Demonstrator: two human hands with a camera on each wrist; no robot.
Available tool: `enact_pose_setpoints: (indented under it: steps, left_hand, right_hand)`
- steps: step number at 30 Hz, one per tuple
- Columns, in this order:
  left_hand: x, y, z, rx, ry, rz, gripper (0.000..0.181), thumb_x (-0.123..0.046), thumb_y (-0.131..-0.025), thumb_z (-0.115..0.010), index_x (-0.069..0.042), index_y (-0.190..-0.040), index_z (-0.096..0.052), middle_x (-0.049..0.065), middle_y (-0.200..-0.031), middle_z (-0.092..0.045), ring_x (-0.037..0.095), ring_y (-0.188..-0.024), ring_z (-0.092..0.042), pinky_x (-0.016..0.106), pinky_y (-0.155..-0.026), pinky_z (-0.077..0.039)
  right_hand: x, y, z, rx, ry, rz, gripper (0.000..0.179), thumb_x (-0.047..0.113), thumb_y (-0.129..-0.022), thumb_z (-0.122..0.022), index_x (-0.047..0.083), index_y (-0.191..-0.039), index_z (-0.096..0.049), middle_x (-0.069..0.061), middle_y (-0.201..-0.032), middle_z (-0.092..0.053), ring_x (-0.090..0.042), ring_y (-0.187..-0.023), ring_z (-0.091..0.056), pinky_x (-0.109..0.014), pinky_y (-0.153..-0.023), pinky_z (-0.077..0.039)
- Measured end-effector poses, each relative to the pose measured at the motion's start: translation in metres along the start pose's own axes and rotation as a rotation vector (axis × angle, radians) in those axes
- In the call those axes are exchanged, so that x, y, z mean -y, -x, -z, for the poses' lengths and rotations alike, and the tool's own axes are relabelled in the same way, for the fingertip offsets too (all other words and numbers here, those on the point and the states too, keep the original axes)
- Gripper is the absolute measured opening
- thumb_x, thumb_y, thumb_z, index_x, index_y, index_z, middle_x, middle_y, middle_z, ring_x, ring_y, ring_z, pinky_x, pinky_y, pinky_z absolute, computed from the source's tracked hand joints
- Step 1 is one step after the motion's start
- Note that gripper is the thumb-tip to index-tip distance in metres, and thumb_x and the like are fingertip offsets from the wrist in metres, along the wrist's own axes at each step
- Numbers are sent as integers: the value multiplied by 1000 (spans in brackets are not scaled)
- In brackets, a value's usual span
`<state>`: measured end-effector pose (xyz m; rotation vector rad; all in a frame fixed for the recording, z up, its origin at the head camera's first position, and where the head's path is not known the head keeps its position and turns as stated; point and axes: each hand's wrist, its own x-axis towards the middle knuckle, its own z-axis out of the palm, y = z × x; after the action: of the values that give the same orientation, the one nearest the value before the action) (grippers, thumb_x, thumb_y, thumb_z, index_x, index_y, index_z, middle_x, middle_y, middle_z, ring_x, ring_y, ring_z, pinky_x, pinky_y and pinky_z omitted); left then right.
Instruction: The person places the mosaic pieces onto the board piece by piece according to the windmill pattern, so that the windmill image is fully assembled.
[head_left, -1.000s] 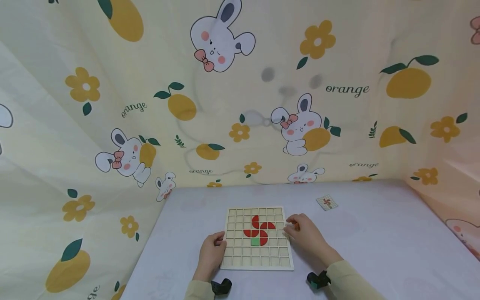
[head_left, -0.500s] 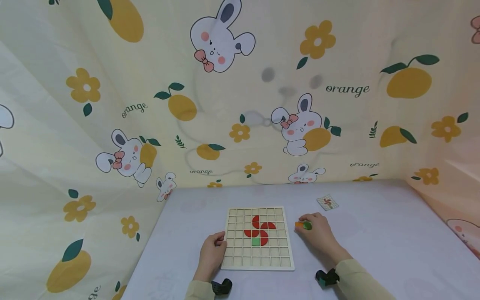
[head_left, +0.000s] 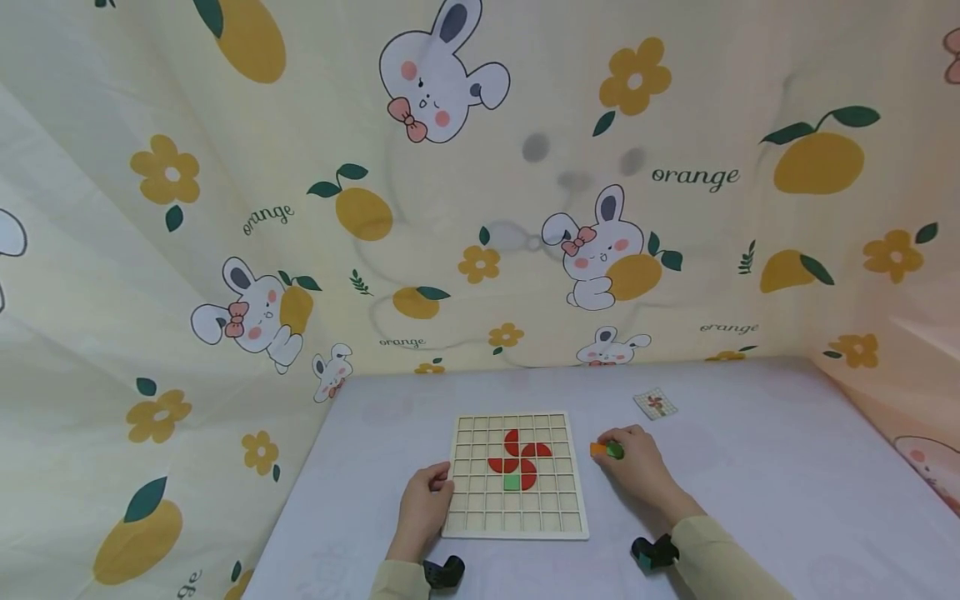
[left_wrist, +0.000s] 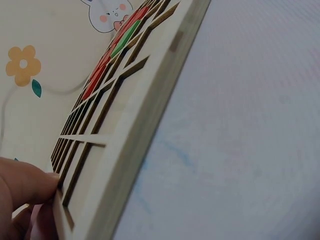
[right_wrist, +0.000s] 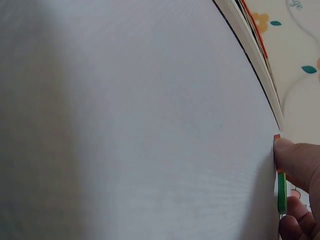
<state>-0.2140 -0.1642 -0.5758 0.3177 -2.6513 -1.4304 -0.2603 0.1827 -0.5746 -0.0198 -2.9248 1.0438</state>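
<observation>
A wooden grid board (head_left: 517, 537) lies flat on the table, with several red rounded pieces (head_left: 528, 475) set in a pinwheel and one light green square (head_left: 512, 482) below its middle. My left hand (head_left: 422, 504) holds the board's left edge; the left wrist view has the thumb (left_wrist: 47, 182) at the rim and other fingers curled below. Just off the board's right side, my right hand (head_left: 637, 467) pinches a small orange piece (head_left: 597, 449) together with a green piece (head_left: 615, 451). In the right wrist view the thumb covers much of the orange one.
A small pattern card (head_left: 656, 403) with a red figure on a grid lies at the back right. Behind and beside the white-covered table (head_left: 750, 467) hangs a printed curtain (head_left: 450, 208). Each wrist wears a black camera mount (head_left: 444, 573).
My right hand has drawn back to the right from the board's edge, and the orange and green pieces in it now show. My left hand keeps its place.
</observation>
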Motion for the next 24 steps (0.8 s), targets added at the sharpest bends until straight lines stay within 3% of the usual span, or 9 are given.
enact_pose_setpoints:
  steps: [13, 24]
  left_hand:
    - [0, 1, 2, 4, -3, -22, 30, -5, -87, -66, -5, -117, -67, 1, -98, -61, 14, -87, -55, 32, -74, -47]
    - [2, -1, 0, 7, -2, -14, 30, -6, -87, -66, -7, -117, -67, 0, -98, -60, 14, -87, -55, 30, -73, -47]
  right_hand:
    - [5, -1, 4, 37, 6, -15, 23, 17, -85, -74, 6, -104, -65, -21, -116, -50, -35, -103, -49, -53, -90, -44]
    - [6, -3, 4, -1, 42, 19, 22, 16, -81, -78, 12, -99, -65, -5, -95, -60, -30, -93, -48, -48, -79, -40]
